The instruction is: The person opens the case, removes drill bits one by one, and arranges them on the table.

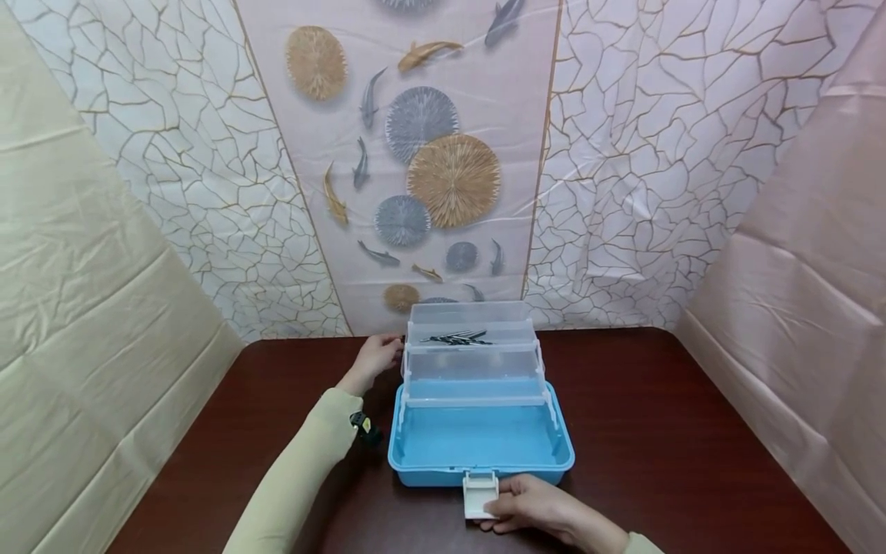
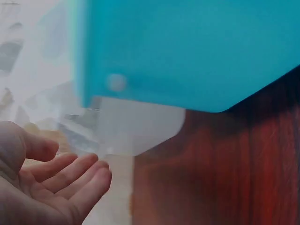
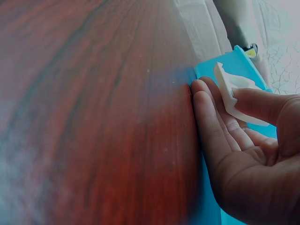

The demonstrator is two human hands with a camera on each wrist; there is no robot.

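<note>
A blue toolbox (image 1: 477, 437) stands unfolded, its clear trays (image 1: 474, 390) stepped up behind the base and its clear lid (image 1: 471, 312) at the back. Several thin dark metal pieces, apparently drill bits (image 1: 458, 338), lie in an upper tray. My right hand (image 1: 543, 508) pinches the white latch (image 1: 479, 498) at the box's front, thumb on it and fingers beneath, as the right wrist view also shows. Beside the rear left of the trays is my left hand (image 1: 377, 358), fingers relaxed. In the left wrist view no thing lies between its thumb and fingers (image 2: 91, 190).
The toolbox rests on a dark reddish-brown table (image 1: 644, 431). A patterned cloth (image 1: 429, 154) hangs behind it, and plain beige cloth (image 1: 83, 346) lines the sides. A dark wrist strap (image 1: 363, 425) sits on the left sleeve.
</note>
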